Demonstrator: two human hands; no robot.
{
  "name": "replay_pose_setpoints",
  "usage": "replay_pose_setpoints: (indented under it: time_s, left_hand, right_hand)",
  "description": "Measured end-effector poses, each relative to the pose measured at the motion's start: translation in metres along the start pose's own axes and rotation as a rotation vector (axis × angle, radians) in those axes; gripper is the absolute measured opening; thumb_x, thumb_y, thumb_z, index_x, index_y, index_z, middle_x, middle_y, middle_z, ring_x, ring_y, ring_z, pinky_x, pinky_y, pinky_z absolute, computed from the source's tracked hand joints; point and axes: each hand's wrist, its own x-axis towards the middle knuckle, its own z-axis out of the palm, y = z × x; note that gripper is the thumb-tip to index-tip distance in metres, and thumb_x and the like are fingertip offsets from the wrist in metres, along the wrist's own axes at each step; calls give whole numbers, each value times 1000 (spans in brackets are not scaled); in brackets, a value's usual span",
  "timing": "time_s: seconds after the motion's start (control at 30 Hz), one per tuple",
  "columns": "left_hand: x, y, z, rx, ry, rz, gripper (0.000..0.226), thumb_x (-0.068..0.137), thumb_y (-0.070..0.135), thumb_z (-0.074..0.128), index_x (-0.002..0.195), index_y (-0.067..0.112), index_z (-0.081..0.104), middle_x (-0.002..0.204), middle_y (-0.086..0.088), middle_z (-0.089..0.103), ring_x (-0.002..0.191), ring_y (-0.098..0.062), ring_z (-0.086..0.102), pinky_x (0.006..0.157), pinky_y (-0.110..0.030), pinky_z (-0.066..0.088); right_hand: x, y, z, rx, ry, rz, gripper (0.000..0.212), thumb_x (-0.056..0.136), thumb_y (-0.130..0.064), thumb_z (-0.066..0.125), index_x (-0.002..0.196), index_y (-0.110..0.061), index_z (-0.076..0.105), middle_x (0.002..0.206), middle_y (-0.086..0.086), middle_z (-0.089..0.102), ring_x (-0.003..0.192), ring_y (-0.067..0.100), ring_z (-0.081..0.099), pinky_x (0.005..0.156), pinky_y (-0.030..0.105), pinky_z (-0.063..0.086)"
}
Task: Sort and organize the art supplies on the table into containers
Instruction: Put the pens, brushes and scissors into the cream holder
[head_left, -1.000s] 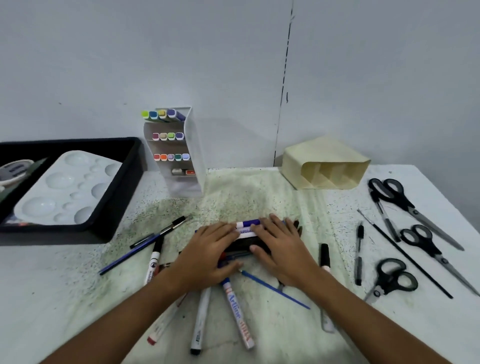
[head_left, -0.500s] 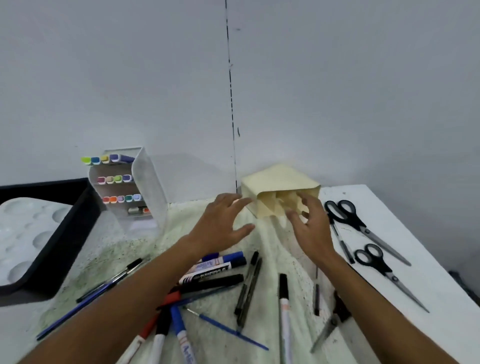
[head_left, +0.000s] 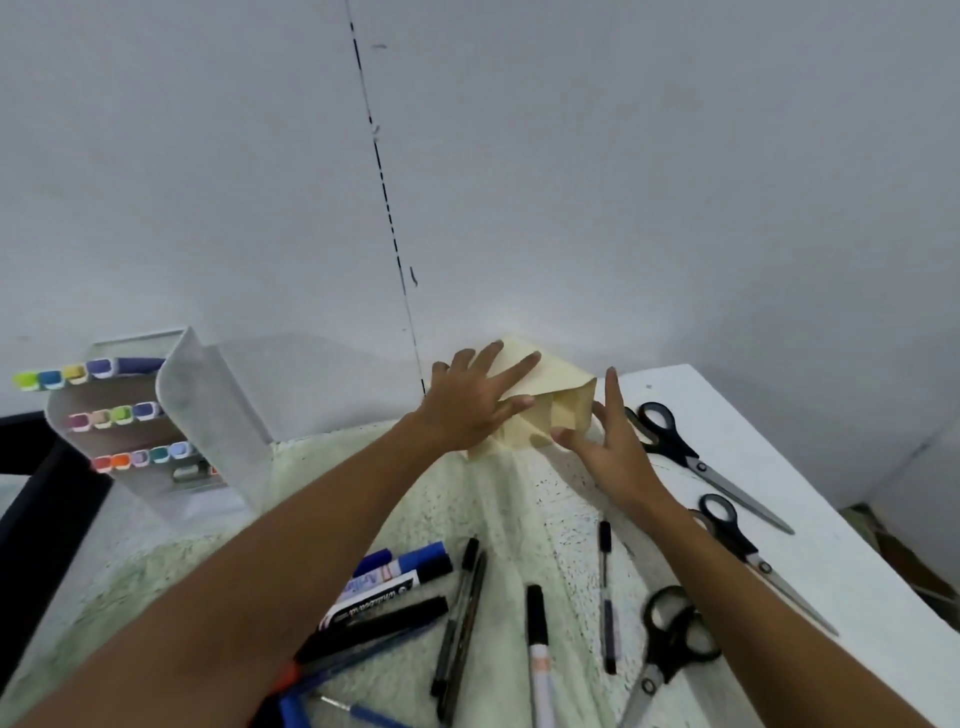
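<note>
left hand now flat atop cream container | right hand fingers seemingly touching its mouth

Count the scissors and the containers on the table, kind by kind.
Scissors: 3
Cream organizer: 1
Clear marker rack: 1
Black tray, partly out of view: 1
Total: 6

Both arms extend toward 12 o'clock. Left hand lies flat, fingers spread straight. Right hand stands at its 3 o'clock, fingers straight, thumb extended.
</note>
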Motion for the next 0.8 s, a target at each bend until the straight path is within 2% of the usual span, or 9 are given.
replay_pose_setpoints:
  time_s: [0.13,0.23,0.33,0.4,0.5,0.57,0.67,0.73,0.8]
  left_hand:
    - [-19,-6,-6,-266,63,-158,76,81,76,1,150,46,12,153,-5,33,132,-33,38,100,-54,38]
    - [-41,-15,-9,-743,194,-292,71,85,76,13,150,45,13,144,-4,45,129,-26,43,104,-51,38]
    - [-71,-15,-17,-1150,286,-444,58,97,60,24,151,40,15,137,10,41,126,-12,45,95,-23,44]
    - [-96,-17,-21,-1311,316,-551,52,101,49,25,152,39,14,147,12,35,129,-7,40,91,-15,42]
    - [-130,-29,-21,-1380,357,-613,54,99,51,24,150,47,5,159,10,17,140,-11,29,103,-28,38]
    - [-151,-39,-21,-1370,307,-580,64,94,55,25,149,49,-6,160,13,7,141,-6,22,106,-25,31]
    - [-175,-51,-24,-1296,176,-486,90,87,56,43,148,39,-21,157,14,16,134,8,31,103,-14,31]
    - [-189,-64,-21,-1272,90,-404,114,83,43,68,147,37,-26,145,21,30,122,17,43,92,-9,41]
    - [-198,-79,-18,-1234,5,-379,130,75,26,82,146,40,-27,142,26,29,123,13,44,89,-9,44]
  right_hand:
    - [-3,-6,13,84,51,-109,99,87,-19,70,151,-41,-2,156,-6,26,139,8,28,113,42,31]
    - [-8,-16,35,192,-33,-133,100,88,-18,69,148,-47,-5,161,-5,10,142,17,27,109,37,36]
    - [-18,-30,67,251,-248,-163,105,81,-38,75,140,-60,-8,159,-10,21,137,14,41,107,42,42]
    - [-22,-37,89,206,-365,-187,110,79,-37,76,142,-57,-12,148,-24,33,129,1,46,101,32,46]
    - [-25,-45,113,82,-493,-223,123,79,-23,79,144,-47,-23,129,-48,32,122,-14,44,97,18,44]
    - [-26,-48,125,-6,-578,-243,131,76,-19,82,143,-46,-28,126,-51,31,123,-11,44,99,19,44]
    - [-26,-57,136,-86,-646,-248,134,73,-16,83,139,-51,-28,137,-32,37,124,1,48,101,29,46]
    - [-26,-64,142,-100,-668,-238,133,74,-22,84,140,-51,-28,145,-20,32,129,9,45,104,36,45]
    - [-25,-69,146,-100,-697,-205,133,73,-24,85,142,-48,-26,149,-18,24,135,13,40,107,37,43]
